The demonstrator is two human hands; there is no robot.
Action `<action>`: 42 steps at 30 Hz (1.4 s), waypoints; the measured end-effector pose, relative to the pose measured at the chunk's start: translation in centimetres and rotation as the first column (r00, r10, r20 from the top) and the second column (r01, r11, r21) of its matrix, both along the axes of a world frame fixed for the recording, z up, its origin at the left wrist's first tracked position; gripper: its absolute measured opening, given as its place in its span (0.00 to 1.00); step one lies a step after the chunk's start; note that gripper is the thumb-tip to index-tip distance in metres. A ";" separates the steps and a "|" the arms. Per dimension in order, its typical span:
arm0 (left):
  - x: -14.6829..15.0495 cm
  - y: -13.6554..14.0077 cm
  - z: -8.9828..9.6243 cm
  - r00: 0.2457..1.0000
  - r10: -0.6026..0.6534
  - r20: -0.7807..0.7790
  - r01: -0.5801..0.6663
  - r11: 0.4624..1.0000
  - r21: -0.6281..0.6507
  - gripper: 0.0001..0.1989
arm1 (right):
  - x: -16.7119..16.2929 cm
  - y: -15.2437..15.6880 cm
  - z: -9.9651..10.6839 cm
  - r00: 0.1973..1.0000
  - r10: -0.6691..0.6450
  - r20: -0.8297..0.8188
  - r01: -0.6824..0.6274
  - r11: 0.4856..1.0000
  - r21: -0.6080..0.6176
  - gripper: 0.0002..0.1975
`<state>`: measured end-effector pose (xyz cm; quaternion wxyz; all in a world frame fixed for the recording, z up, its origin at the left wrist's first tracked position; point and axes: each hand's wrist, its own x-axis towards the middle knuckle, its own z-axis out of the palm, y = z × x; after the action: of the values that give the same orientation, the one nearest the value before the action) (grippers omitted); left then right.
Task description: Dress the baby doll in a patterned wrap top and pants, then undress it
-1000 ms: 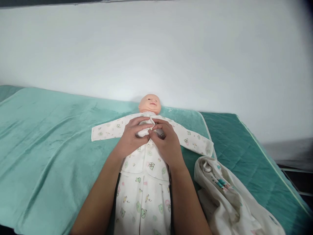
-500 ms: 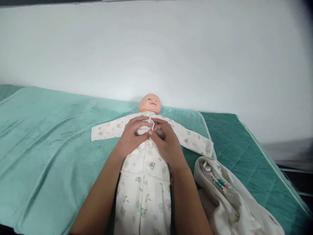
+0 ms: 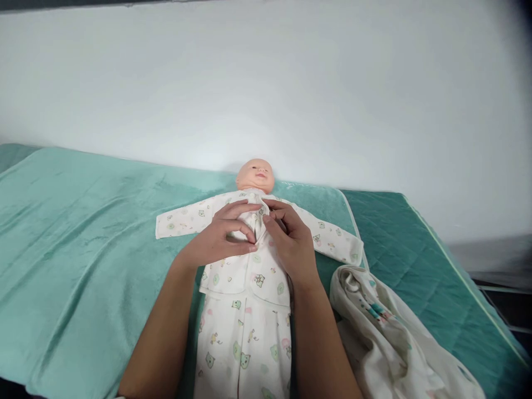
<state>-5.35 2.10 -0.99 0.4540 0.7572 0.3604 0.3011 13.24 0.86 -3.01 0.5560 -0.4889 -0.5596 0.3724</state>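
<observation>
Background: plain white wall (image 3: pixel 291 83) across the whole upper part, meeting the bed behind the doll's head.
Surface: bed under a smooth mint-green plush blanket (image 3: pixel 83 233); from 3 to 5 o'clock a darker teal quilted mattress cover (image 3: pixel 415 249) left bare beside the blanket's edge.
Doll: small bald plastic baby doll (image 3: pixel 255 175) on its back at centre, head toward 12 o'clock, close to the wall, arms out at 9 and 3 o'clock.
Top: white long-sleeved cotton baby shirt with small green and pink bear prints (image 3: pixel 245 271), worn by the doll, sleeves flat on the blanket, front opening running down the chest.
Trousers: matching white printed baby trousers (image 3: pixel 243 343), from the shirt hem toward 6 o'clock and out of view at the lower edge.
Left hand (image 3: pixel 220 241): on the doll's chest from 7 o'clock, thumb and fingers curled and pinching the shirt's front edge just below the collar.
Right hand (image 3: pixel 291 241): on the chest from 5 o'clock, fingertips closed on the opposite front edge, touching the left hand's fingertips at the opening.
Fastener: hidden under the fingertips, kind not clear.
Spare cloth: crumpled cream garment with a teal and pink printed patch (image 3: pixel 386 332) at 4 o'clock, just beside the right forearm, lying over the blanket's edge.
</observation>
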 end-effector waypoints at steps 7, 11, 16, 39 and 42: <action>0.0 0.1 0.1 0.999 -0.002 -0.045 0.004 0.999 0.047 0.03 | 0.0 0.1 -0.2 0.998 -0.015 0.053 0.014 1.000 0.027 0.11; -0.1 0.1 0.1 0.998 -0.003 -0.056 0.007 0.998 0.068 0.04 | 0.2 0.1 -0.1 0.996 0.001 0.090 -0.003 1.000 0.028 0.15; -0.1 0.0 0.1 0.998 0.006 -0.059 0.000 0.993 0.115 0.06 | 1.5 -0.3 0.4 0.964 0.180 0.195 -0.172 0.984 -0.055 0.14; -0.5 0.6 -0.4 0.998 -0.027 -0.062 0.036 0.987 0.159 0.06 | 3.2 -0.8 0.9 0.861 0.414 0.295 -0.390 0.910 -0.139 0.06; -0.6 0.6 -0.5 0.998 -0.027 -0.058 0.036 0.988 0.148 0.05 | 3.2 -0.6 0.8 0.856 0.423 0.297 -0.399 0.906 -0.140 0.06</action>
<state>-5.93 2.73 -1.47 0.3906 0.8028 0.3374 0.2987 16.43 0.21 -2.16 0.3469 -0.4322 -0.7195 0.4185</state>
